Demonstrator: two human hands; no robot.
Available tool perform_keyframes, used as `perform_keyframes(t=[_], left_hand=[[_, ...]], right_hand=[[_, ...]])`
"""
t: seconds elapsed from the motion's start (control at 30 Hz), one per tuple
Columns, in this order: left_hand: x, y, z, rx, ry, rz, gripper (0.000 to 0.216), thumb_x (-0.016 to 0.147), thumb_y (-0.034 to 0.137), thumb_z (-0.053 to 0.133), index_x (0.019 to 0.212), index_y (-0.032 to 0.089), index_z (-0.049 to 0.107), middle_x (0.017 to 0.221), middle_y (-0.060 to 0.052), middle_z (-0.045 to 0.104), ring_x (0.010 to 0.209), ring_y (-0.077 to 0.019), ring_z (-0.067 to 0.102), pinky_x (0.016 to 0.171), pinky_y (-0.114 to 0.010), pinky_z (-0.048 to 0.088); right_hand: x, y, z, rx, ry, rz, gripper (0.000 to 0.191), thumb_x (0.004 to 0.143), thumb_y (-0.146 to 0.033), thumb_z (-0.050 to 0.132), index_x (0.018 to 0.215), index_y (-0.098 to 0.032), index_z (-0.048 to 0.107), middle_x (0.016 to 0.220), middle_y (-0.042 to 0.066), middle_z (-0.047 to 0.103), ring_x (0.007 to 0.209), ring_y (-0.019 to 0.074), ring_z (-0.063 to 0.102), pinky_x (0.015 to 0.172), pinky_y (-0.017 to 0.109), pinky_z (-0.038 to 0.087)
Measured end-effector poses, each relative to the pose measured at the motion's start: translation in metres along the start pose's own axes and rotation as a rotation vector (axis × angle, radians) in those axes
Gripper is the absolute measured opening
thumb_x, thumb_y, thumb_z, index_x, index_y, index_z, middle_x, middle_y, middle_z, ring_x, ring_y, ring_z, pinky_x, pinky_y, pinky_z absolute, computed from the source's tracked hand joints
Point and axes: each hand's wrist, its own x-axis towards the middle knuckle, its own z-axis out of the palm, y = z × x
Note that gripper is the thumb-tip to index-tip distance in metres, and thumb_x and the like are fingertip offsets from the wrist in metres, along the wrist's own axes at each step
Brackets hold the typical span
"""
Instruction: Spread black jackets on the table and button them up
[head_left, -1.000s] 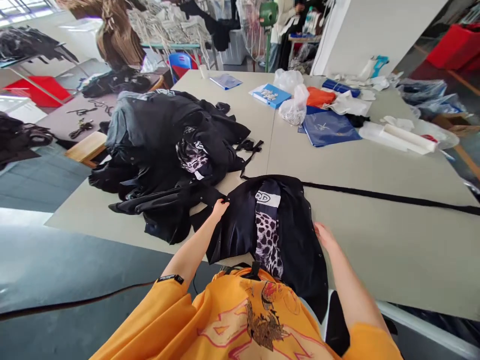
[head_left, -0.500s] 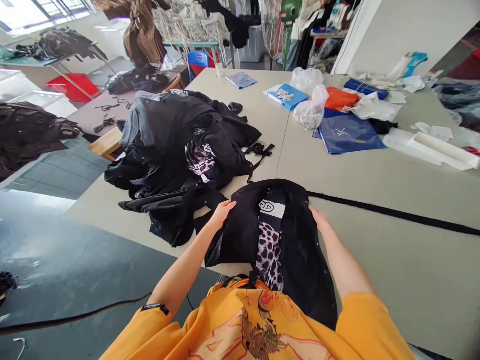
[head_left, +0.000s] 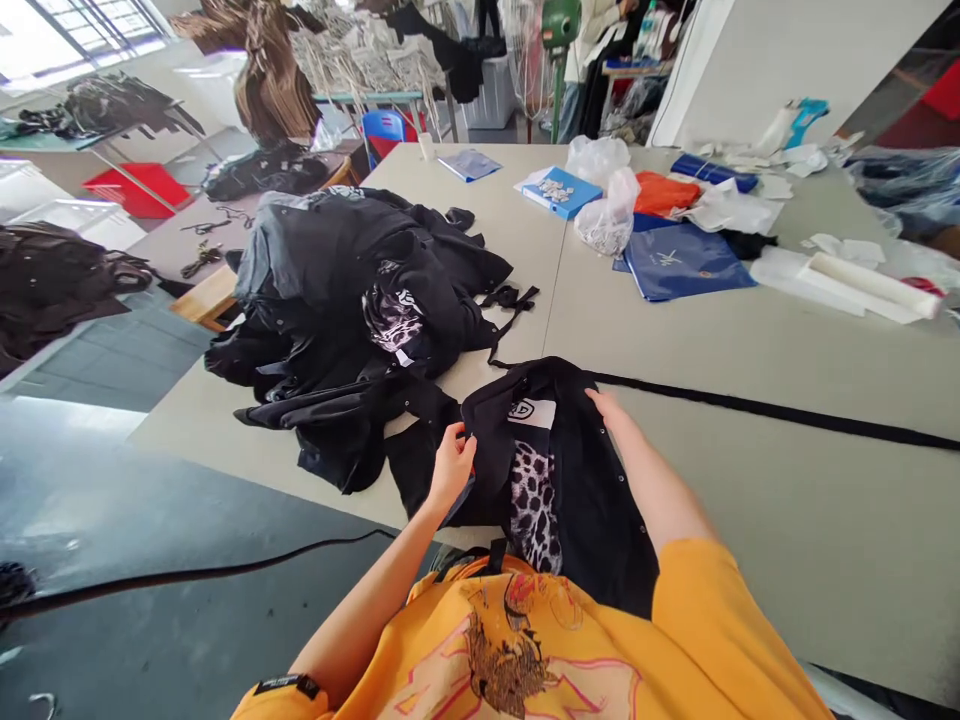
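Note:
A black jacket [head_left: 600, 500] with a row of snaps lies spread at the table's near edge, its front parted. Inside it show a leopard-print panel [head_left: 534, 500] and a white lettered patch [head_left: 538, 412]. My left hand [head_left: 452, 465] is closed, pinching the jacket's left edge; a bit of red and blue peeks out beneath it. On the opposite edge, near the collar, my right hand [head_left: 609, 412] grips the cloth, with its fingertips partly hidden. Close by on the left is a heap of similar black garments [head_left: 337, 290].
A long black strap [head_left: 750, 402] crosses the table [head_left: 787, 520] to the right. Farther back lie a blue box [head_left: 559, 192], a plastic bag [head_left: 609, 215], a navy folder [head_left: 682, 260] and white rolls [head_left: 862, 285]. A green fan stand [head_left: 559, 60] stands behind the table.
My left hand has shifted down along the jacket's left edge. My right hand has moved left and slightly up, drawing the right edge inward, so the jacket is narrower at the top.

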Motion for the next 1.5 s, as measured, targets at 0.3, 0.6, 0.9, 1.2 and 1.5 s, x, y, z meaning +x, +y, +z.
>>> perform_keyframes(t=[0.3,0.6,0.9,1.2,1.5], left_hand=[[-0.042,0.049,-0.012,0.033,-0.134,0.270,0.034,0.094,0.032,0.049,0.121,0.018,0.065,0.062,0.006,0.045,0.053,-0.0102,0.042,0.054,-0.021,0.034],[-0.082,0.108,0.021,0.305,-0.505,0.831,0.036,0.099,0.015,0.041,0.133,0.021,0.052,0.123,-0.009,0.068,0.109,-0.0194,0.067,0.097,-0.032,0.054],[-0.035,0.048,0.033,0.931,-0.645,0.999,0.011,0.094,0.016,0.061,0.102,0.017,0.068,0.093,-0.009,0.067,0.096,-0.0236,0.064,0.087,-0.035,0.050],[-0.060,0.082,0.055,0.995,-0.875,1.268,0.010,0.088,0.021,0.065,0.093,0.017,0.071,0.094,-0.008,0.068,0.081,-0.0199,0.064,0.072,-0.033,0.048],[-0.062,0.156,0.018,0.808,-0.609,1.117,0.015,0.094,0.013,0.054,0.106,0.015,0.063,0.099,-0.007,0.068,0.085,-0.0195,0.066,0.070,-0.029,0.050]], right_hand=[[-0.098,-0.061,-0.009,-0.048,-0.001,-0.509,0.048,0.092,-0.047,0.060,0.057,-0.022,0.037,0.056,-0.004,0.036,0.062,0.0139,0.034,0.063,0.030,0.028],[-0.265,-0.062,-0.014,0.279,0.034,-0.533,0.054,0.090,-0.069,0.053,0.068,-0.019,0.056,0.061,-0.002,0.047,0.062,0.0144,0.038,0.057,0.027,0.032],[-0.300,0.042,0.019,0.194,0.153,-0.385,0.055,0.090,-0.070,0.046,0.071,-0.021,0.060,0.068,0.006,0.063,0.068,0.0214,0.053,0.067,0.032,0.044],[-0.306,0.051,0.072,0.695,0.219,-0.200,0.034,0.084,-0.053,0.043,0.085,-0.023,0.059,0.087,0.007,0.071,0.079,0.0230,0.066,0.071,0.034,0.055],[-0.289,-0.063,0.035,0.730,0.333,-0.507,0.048,0.083,-0.067,0.050,0.062,-0.025,0.037,0.055,-0.004,0.039,0.055,0.0141,0.041,0.052,0.027,0.039]])
